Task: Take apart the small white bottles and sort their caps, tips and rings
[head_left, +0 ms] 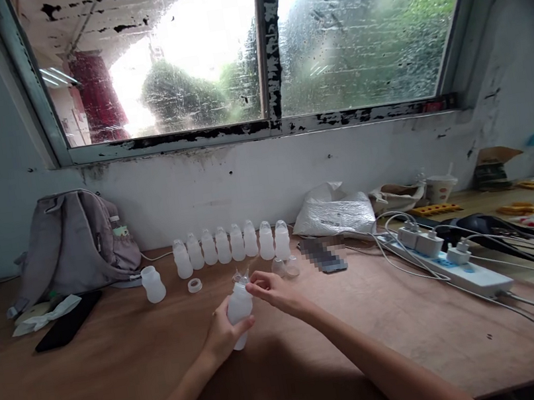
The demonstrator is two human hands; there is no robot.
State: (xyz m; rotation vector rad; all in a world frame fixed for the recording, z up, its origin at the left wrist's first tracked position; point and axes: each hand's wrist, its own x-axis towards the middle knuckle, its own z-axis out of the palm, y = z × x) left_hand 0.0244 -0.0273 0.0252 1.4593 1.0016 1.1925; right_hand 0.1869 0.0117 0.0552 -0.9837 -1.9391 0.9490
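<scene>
My left hand (223, 335) is wrapped round a frosted white baby bottle (239, 303), held tilted above the table. At the bottle's mouth sits a clear, thin piece that looks like a nipple (241, 276). The fingers of my right hand (273, 289) are closed at the bottle's top edge, touching it from the right; exactly what they pinch is hidden. Beyond my hands, a white collar ring (194, 285) lies flat on the table. Two clear domed caps (286, 267) rest behind my right hand. An uncapped bottle (153, 284) stands to the left.
Several capped bottles (222, 245) line the wall. A grey backpack (73, 245) and a black phone (67, 322) are at left. A silvery bag (333, 210), a blurred dark item (326, 257), a power strip (450, 266) with cables, and a cup (440, 189) occupy the right.
</scene>
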